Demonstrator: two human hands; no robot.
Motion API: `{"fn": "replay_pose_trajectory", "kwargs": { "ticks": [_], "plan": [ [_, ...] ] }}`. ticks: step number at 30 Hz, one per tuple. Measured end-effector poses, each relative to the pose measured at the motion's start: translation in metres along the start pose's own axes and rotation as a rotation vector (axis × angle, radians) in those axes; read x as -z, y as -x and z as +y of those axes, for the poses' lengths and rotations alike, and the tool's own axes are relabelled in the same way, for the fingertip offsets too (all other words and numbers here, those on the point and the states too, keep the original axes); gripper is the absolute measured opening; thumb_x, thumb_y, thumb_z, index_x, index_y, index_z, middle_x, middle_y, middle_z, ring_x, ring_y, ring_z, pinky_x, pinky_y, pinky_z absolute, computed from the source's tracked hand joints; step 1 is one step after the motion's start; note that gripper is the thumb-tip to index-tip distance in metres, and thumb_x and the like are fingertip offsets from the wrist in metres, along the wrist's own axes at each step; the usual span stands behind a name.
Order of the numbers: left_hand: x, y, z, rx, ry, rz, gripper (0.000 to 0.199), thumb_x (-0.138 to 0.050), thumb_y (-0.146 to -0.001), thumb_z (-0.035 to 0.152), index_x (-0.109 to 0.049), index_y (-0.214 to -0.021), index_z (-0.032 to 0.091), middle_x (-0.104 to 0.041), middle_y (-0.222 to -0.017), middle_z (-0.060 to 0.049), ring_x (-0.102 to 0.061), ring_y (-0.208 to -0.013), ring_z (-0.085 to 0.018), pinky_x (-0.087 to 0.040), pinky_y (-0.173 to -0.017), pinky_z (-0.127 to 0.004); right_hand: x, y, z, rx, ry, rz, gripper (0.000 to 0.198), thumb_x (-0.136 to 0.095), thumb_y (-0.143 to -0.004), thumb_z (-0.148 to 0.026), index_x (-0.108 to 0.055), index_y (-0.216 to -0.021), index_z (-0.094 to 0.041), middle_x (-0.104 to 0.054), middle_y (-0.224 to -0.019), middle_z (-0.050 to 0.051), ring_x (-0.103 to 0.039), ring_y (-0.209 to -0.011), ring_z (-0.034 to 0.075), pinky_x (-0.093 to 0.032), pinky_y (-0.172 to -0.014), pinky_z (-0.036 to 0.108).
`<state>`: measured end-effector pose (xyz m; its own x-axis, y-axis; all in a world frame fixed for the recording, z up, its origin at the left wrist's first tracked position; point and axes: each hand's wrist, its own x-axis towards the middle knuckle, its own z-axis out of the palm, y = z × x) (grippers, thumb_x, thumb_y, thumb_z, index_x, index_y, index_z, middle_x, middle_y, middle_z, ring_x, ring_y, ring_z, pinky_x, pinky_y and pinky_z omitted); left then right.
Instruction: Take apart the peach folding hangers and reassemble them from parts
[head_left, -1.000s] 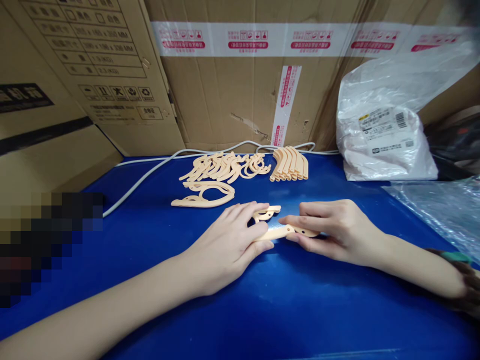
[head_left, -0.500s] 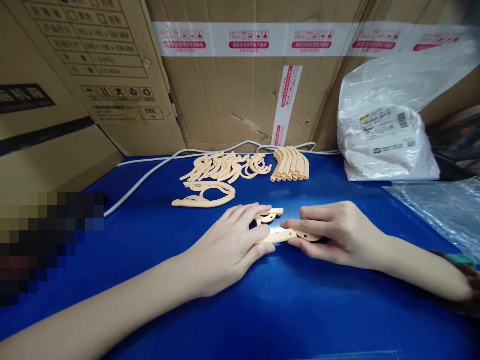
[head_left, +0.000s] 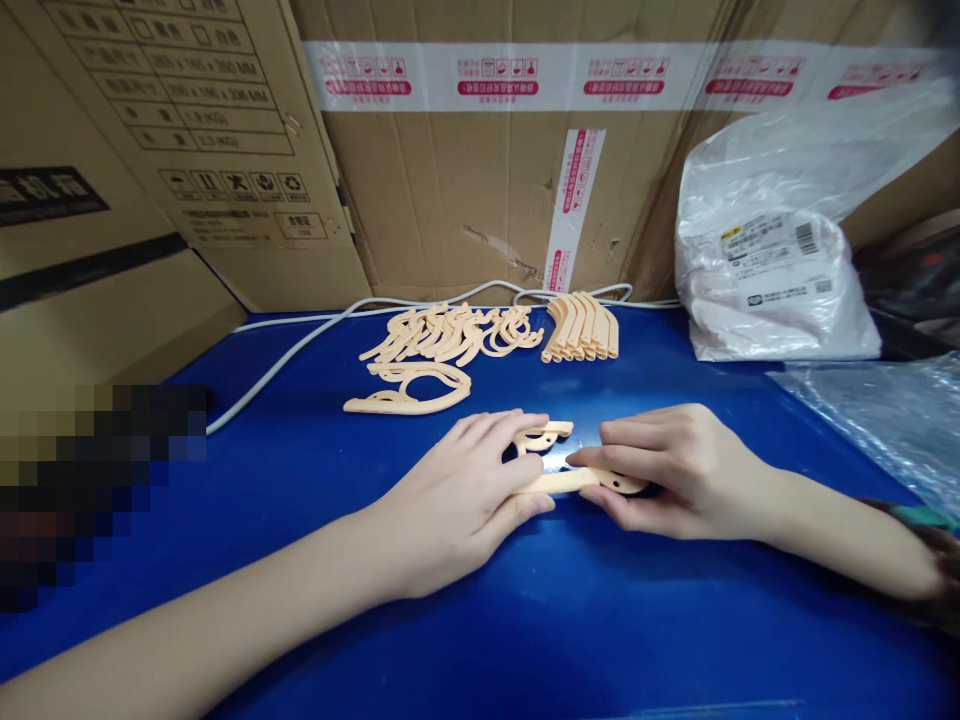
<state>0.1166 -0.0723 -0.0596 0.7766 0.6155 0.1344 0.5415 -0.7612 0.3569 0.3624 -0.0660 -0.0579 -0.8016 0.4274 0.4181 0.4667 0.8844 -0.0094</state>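
Observation:
Over the blue tabletop, my left hand (head_left: 469, 495) is closed on a cream plastic folding hanger (head_left: 556, 484), partly assembled, its bar running toward the right. A second arm of it (head_left: 559, 429) sticks out beyond my fingertips. My right hand (head_left: 675, 470) pinches a cream hanger piece with a dark hole (head_left: 616, 482) between thumb and fingers, where it meets the end of the bar. My palm and fingers hide much of both parts. Farther back lies a folded cream hanger (head_left: 412, 392).
Behind it are a loose pile of cream hanger parts (head_left: 442, 335) and a neat stack of curved arms (head_left: 581, 328). A white cable (head_left: 277, 375) runs along cardboard boxes (head_left: 450, 200). At right stand a white plastic bag (head_left: 780, 270) and clear plastic film (head_left: 885, 410).
The held bar and piece have shifted slightly right. The hole at the bar's end no longer shows, and the bar now meets the right-hand piece closely. Both hands keep their grip.

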Motion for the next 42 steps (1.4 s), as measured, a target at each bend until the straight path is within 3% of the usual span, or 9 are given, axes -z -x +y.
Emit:
{"fn": "replay_pose_trajectory", "kwargs": {
  "ticks": [6, 10, 14, 18, 24, 35, 42],
  "plan": [
    [0.004, -0.001, 0.001, 0.038, 0.085, 0.007, 0.032, -0.039, -0.098, 0.044, -0.062, -0.099, 0.022, -0.045, -0.146, -0.006, -0.034, -0.137, -0.024, -0.033, -0.110, -0.043, 0.002, -0.001, -0.003, 0.010, -0.101, -0.102, 0.024, -0.052, -0.088, -0.030, -0.059, -0.069, -0.019, -0.047, -0.057, -0.003, -0.041, -0.050, 0.010, -0.029, -0.050, 0.028],
    [0.002, -0.001, -0.003, 0.122, 0.085, 0.026, 0.030, -0.038, -0.098, 0.036, -0.059, -0.116, 0.024, -0.042, -0.148, -0.006, -0.030, -0.141, -0.024, -0.030, -0.113, -0.046, 0.004, -0.001, -0.007, 0.044, -0.150, -0.123, 0.034, -0.054, -0.087, -0.036, -0.048, -0.058, -0.020, -0.041, -0.054, -0.004, -0.034, -0.050, 0.011, -0.025, -0.051, 0.029],
    [-0.002, -0.003, -0.009, 0.145, 0.117, 0.058, 0.035, -0.037, -0.098, 0.026, -0.055, -0.129, 0.026, -0.037, -0.152, -0.004, -0.030, -0.142, -0.022, -0.027, -0.116, -0.045, 0.004, -0.004, -0.007, 0.048, -0.123, -0.141, 0.042, -0.054, -0.088, -0.050, -0.047, -0.060, -0.020, -0.044, -0.058, -0.002, -0.036, -0.058, 0.013, -0.025, -0.056, 0.030],
    [-0.004, -0.005, -0.014, 0.190, 0.215, 0.139, 0.036, -0.045, -0.096, 0.034, -0.052, -0.130, 0.024, -0.041, -0.149, -0.006, -0.036, -0.138, -0.022, -0.031, -0.115, -0.043, 0.004, -0.009, -0.005, 0.001, -0.103, -0.187, 0.043, -0.055, -0.086, -0.055, -0.048, -0.064, -0.019, -0.048, -0.067, 0.000, -0.039, -0.066, 0.015, -0.028, -0.064, 0.031],
    [-0.005, -0.007, -0.017, 0.221, 0.242, 0.183, 0.033, -0.058, -0.089, 0.035, -0.058, -0.121, 0.024, -0.047, -0.143, -0.006, -0.045, -0.132, -0.023, -0.040, -0.109, -0.040, 0.005, -0.009, -0.006, -0.008, -0.132, -0.222, 0.038, -0.058, -0.086, -0.051, -0.052, -0.069, -0.018, -0.056, -0.085, 0.004, -0.044, -0.077, 0.016, -0.032, -0.076, 0.033],
    [-0.009, -0.007, -0.019, 0.202, 0.191, 0.226, 0.035, -0.061, -0.087, 0.034, -0.061, -0.122, 0.025, -0.049, -0.142, -0.006, -0.048, -0.129, -0.025, -0.041, -0.107, -0.042, 0.006, -0.008, -0.005, -0.005, -0.083, -0.217, 0.027, -0.057, -0.088, -0.043, -0.060, -0.079, -0.018, -0.060, -0.098, 0.009, -0.050, -0.085, 0.020, -0.037, -0.079, 0.036],
    [-0.009, -0.007, -0.019, 0.241, 0.198, 0.238, 0.034, -0.060, -0.088, 0.038, -0.061, -0.118, 0.022, -0.051, -0.139, -0.007, -0.047, -0.130, -0.024, -0.037, -0.110, -0.043, 0.003, -0.008, -0.004, -0.100, -0.050, -0.198, 0.020, -0.055, -0.088, -0.037, -0.057, -0.082, -0.018, -0.058, -0.117, 0.014, -0.055, -0.099, 0.024, -0.044, -0.085, 0.038]
  ]
}}
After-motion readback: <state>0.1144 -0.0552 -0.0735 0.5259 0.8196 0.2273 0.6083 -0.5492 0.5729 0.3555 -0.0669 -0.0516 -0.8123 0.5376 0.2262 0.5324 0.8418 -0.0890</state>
